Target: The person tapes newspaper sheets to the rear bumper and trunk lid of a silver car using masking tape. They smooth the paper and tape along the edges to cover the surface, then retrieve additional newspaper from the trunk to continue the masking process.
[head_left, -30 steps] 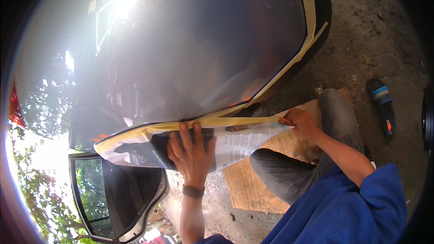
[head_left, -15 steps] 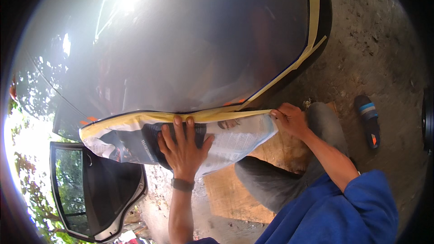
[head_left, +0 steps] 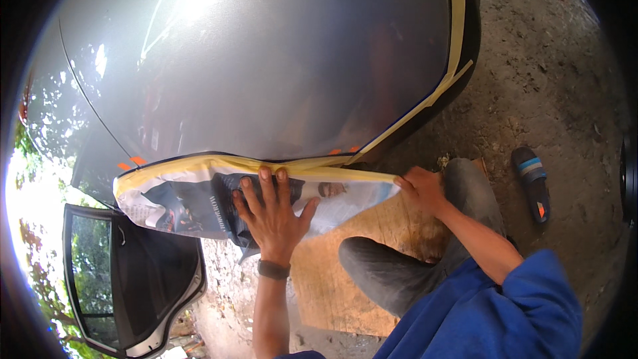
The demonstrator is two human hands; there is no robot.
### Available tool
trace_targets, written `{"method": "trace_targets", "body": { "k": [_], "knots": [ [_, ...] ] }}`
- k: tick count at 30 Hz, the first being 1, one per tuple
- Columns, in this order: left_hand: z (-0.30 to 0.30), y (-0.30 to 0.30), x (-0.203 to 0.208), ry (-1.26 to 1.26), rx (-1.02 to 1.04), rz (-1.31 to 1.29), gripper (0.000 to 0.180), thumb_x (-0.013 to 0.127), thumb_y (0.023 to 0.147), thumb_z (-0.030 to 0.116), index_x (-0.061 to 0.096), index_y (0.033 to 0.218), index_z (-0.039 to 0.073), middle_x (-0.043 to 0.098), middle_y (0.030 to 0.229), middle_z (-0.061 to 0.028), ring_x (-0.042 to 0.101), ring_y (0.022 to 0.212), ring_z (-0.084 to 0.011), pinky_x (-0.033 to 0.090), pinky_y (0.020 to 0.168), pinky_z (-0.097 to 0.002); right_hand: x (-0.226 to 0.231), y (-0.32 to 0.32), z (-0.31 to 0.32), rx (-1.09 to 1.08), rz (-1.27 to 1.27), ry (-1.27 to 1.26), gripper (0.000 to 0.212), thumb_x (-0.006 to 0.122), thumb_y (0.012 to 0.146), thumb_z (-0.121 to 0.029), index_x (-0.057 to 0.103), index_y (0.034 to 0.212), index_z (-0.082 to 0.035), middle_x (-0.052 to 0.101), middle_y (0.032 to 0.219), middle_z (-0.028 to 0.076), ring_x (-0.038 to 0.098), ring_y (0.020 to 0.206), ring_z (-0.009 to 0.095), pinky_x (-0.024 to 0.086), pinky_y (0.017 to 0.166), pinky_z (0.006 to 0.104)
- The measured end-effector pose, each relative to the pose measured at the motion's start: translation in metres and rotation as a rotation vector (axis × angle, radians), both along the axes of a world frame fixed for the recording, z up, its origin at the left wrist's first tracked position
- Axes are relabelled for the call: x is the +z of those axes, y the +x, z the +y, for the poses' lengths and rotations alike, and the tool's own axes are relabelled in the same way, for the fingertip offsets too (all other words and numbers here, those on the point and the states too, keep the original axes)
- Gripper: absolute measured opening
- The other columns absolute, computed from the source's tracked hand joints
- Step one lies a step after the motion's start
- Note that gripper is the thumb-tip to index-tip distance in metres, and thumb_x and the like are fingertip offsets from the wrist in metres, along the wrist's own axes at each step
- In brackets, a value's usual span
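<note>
A sheet of newspaper [head_left: 189, 205] hangs along the lower edge of a glossy grey car body panel [head_left: 286, 73]. Yellow masking tape [head_left: 189, 163] runs along the sheet's top edge, against the panel's rim. My left hand [head_left: 274, 219] lies flat on the middle of the newspaper, fingers spread, their tips on the tape. At the sheet's right end, my right hand [head_left: 423, 191] pinches the taped corner between thumb and fingers, and this corner stands away from the panel. The fingers hide part of what they grip.
More masking tape [head_left: 457, 20] follows the panel's right edge, with a loose end sticking out. Small orange marks sit on the rim. A detached car door [head_left: 149, 279] stands lower left. A wooden board [head_left: 339, 286] lies under my legs; a slide sandal [head_left: 533, 183] rests on the dirt floor.
My right hand has moved slightly down and left with the taped corner, and the sheet's right part looks more folded under. My left hand stays pressed on the newspaper. The view has shifted slightly.
</note>
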State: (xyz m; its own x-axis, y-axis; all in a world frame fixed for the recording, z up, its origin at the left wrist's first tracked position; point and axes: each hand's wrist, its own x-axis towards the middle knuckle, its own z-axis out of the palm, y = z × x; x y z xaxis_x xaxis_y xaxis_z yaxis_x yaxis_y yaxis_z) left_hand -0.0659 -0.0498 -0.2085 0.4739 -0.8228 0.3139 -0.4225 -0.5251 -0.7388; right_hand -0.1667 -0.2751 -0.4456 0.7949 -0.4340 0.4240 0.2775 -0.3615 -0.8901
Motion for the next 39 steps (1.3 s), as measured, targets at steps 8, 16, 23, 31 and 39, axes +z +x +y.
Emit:
{"method": "trace_targets", "body": {
  "k": [8, 16, 23, 31, 39],
  "knots": [
    [-0.003, 0.000, -0.001, -0.002, -0.039, 0.001, 0.088, 0.043, 0.092, 0.071, 0.034, 0.154, 0.008, 0.013, 0.165, -0.0169, 0.010, 0.149, -0.0463, 0.016, 0.115, -0.0664, 0.030, -0.084, 0.015, 0.047, -0.139, -0.253, 0.015, 0.078, 0.076, -0.008, 0.064, 0.072, -0.006, 0.064, 0.076, 0.008, 0.062, 0.072, 0.026, 0.048, 0.062, 0.0411],
    [-0.006, -0.003, -0.008, -0.080, 0.019, 0.043, 0.083, 0.052, 0.089, 0.068, 0.044, 0.150, 0.011, 0.018, 0.165, -0.0115, 0.013, 0.150, -0.0439, 0.018, 0.116, -0.0665, 0.012, -0.028, -0.004, 0.046, 0.033, -0.043, 0.016, 0.072, 0.088, -0.010, 0.064, 0.076, -0.001, 0.061, 0.072, 0.011, 0.058, 0.068, 0.029, 0.046, 0.061, 0.0404],
    [-0.006, 0.000, -0.011, -0.090, 0.005, 0.020, 0.086, 0.050, 0.090, 0.069, 0.036, 0.154, 0.014, 0.014, 0.167, -0.0098, 0.011, 0.151, -0.0418, 0.017, 0.117, -0.0656, 0.000, 0.006, -0.002, 0.064, 0.107, 0.148, 0.026, 0.067, 0.094, -0.021, 0.066, 0.080, 0.001, 0.059, 0.069, 0.013, 0.056, 0.065, 0.030, 0.044, 0.059, 0.0404],
    [-0.010, -0.001, -0.016, -0.117, -0.012, 0.004, 0.090, 0.051, 0.091, 0.068, 0.029, 0.156, 0.009, 0.012, 0.166, -0.0134, 0.011, 0.150, -0.0450, 0.016, 0.116, -0.0675, -0.004, 0.027, -0.005, 0.127, 0.103, 0.250, 0.033, 0.064, 0.097, -0.028, 0.069, 0.083, 0.002, 0.059, 0.067, 0.015, 0.057, 0.060, 0.024, 0.043, 0.055, 0.0385],
    [-0.031, 0.002, -0.037, -0.306, -0.082, -0.081, 0.097, 0.057, 0.090, 0.065, 0.020, 0.157, 0.006, 0.015, 0.164, -0.0183, 0.011, 0.149, -0.0487, 0.014, 0.117, -0.0671, -0.013, 0.037, -0.002, 0.203, 0.232, 0.443, 0.039, 0.064, 0.097, -0.034, 0.072, 0.086, 0.002, 0.067, 0.067, 0.011, 0.060, 0.061, 0.014, 0.045, 0.056, 0.0331]
  ]
}}
